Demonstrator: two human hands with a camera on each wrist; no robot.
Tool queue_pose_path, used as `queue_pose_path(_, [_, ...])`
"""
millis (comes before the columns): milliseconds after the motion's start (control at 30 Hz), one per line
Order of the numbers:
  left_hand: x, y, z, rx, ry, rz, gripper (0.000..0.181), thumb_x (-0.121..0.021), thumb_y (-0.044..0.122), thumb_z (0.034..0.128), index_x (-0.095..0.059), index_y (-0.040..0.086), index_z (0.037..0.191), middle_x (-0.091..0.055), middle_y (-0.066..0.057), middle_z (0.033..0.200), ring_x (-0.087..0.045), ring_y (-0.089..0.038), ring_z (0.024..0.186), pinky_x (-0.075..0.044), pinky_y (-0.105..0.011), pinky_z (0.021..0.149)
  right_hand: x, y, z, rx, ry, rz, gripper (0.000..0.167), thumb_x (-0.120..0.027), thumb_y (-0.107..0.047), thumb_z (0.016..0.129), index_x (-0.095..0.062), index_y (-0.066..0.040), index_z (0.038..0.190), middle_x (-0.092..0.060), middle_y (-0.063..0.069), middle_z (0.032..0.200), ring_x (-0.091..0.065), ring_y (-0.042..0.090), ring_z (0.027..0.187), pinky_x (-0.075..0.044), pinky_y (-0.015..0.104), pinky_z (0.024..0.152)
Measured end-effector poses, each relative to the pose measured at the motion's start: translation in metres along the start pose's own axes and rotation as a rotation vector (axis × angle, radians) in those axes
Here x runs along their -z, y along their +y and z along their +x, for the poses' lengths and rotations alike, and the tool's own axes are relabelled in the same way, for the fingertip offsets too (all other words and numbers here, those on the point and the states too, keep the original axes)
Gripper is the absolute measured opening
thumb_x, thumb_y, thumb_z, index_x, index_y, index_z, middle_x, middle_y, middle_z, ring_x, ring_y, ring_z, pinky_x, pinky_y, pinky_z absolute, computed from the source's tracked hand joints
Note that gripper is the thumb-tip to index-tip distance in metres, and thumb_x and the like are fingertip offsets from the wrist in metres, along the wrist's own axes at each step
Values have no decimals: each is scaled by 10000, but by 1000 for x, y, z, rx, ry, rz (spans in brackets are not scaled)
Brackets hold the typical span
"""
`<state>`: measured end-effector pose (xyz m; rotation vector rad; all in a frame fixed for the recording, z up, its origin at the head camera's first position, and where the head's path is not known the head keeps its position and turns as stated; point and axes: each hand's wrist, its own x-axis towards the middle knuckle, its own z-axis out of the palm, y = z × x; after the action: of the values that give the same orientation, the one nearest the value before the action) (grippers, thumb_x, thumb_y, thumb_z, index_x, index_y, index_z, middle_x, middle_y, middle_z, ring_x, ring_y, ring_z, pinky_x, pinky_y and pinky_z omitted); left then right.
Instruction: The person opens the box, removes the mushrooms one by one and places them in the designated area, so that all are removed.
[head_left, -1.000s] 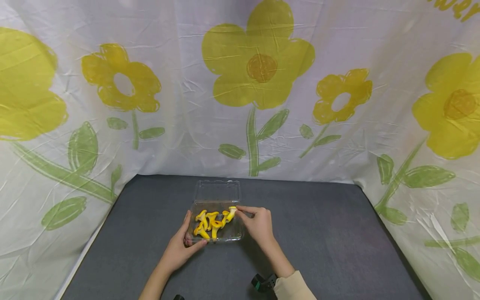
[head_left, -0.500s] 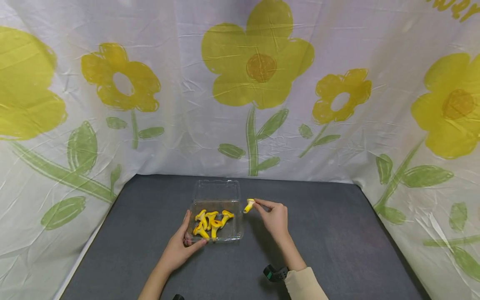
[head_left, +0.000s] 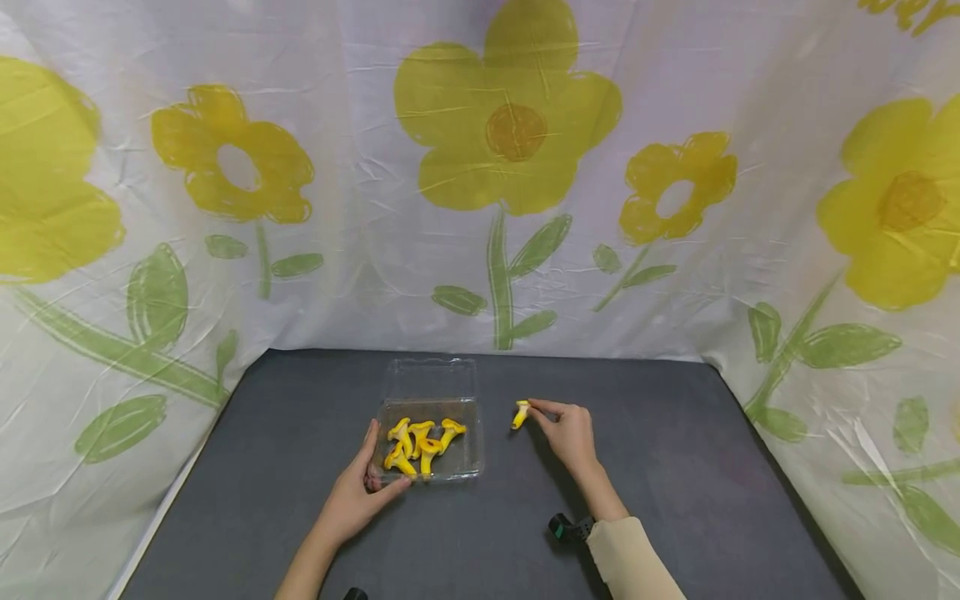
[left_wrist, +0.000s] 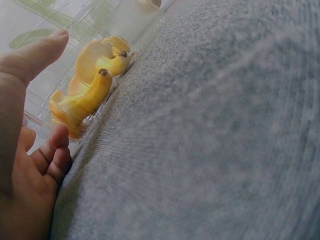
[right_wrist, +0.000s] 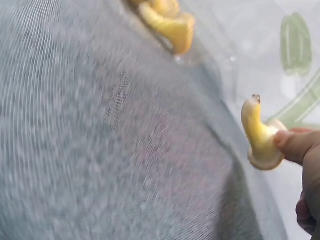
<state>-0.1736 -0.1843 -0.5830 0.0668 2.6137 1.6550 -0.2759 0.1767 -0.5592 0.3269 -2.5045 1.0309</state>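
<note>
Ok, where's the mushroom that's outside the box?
In the head view, the mushroom is in the grip of the right hand, right of the clear plastic box, over the dark table.

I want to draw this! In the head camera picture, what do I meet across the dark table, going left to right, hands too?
Left hand → clear open box with yellow mushrooms inside → pinched mushroom → right hand → beige sleeve.

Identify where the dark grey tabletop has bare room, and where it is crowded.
Free: the tabletop from the beige-sleeved right hand to the right edge, and left of the left hand. Crowded: the left and middle of the clear plastic box, holding yellow trumpet-shaped mushrooms.
</note>
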Motion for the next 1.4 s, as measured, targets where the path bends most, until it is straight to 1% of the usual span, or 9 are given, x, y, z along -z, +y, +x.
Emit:
queue_pose_path(267, [-1,-2,0,2,8,11,1189,-886,375,884,-67,217,1731,-478,-23,808,-423,-116,652,-400,-266,642,-7,7,2,79,-47,-14,182,-852,-162,917,-865,-126,1095,-815,103,991,-151,-39,421,-217,203,455])
queue_pose_path(367, [0,-1,0,1,8,2,1189,-888,372,883,-69,215,1731,-470,-20,789,-416,-112,645,-397,-265,640,-11,10,1,91,-30,26,188,-861,-150,905,-866,-128,1091,-816,81,1015,-502,-16,466,-358,199,489])
queue_pose_path(400, [0,-2,0,0,7,1,1190,-889,370,883,-70,213,1731,-467,-19,785,-413,-110,642,-397,-264,639,-13,11,0,92,-26,50,189,-860,-145,906,-865,-119,1093,-816,86,1019,-565,70,482,-393,219,488])
queue_pose_path(500, [0,-1,0,-4,9,0,1192,-890,368,881,-72,198,1731,-463,-17,780,-409,-106,641,-395,-263,638,-18,15,0,50,-54,132,222,-865,-145,898,-857,-111,1118,-813,79,1051,-787,244,812,-591,277,650])
queue_pose_path(600, [0,0,0,-6,12,8,1190,-890,372,881,-75,197,1731,-466,-16,786,-414,-107,649,-395,-265,644,-20,19,1,-1,-107,190,248,-865,-153,899,-851,-124,1145,-811,73,1080,-785,187,878,-618,297,735])
queue_pose_path(667, [1,0,0,-7,14,8,1187,-888,376,883,-76,201,1731,-468,-16,791,-418,-108,656,-394,-268,645,-20,22,2,-17,-137,203,254,-863,-142,899,-850,-137,1152,-811,70,1091,-730,84,743,-585,252,669])
queue_pose_path(767, [1,0,0,-7,13,4,1186,-888,378,883,-75,213,1731,-472,-16,794,-421,-108,660,-397,-268,649,-19,24,3,-21,-160,196,243,-848,-119,911,-849,-135,1153,-810,89,1087,-431,-26,484,-395,215,488])
queue_pose_path(833, [0,0,0,-6,9,0,1186,-887,380,885,-70,220,1731,-473,-15,794,-422,-107,659,-398,-268,649,-18,26,4,-14,-164,198,236,-836,-91,917,-846,-111,1152,-808,119,1081,-254,3,425,-287,226,442])
queue_pose_path(1400, [0,0,-1,-5,8,-9,1185,-889,366,884,-75,215,1731,-468,-19,797,-420,-110,660,-400,-266,650,-18,24,4,-38,-132,192,247,-808,-93,944,-829,-85,1190,-799,127,1128,-220,1,405,-267,214,428])
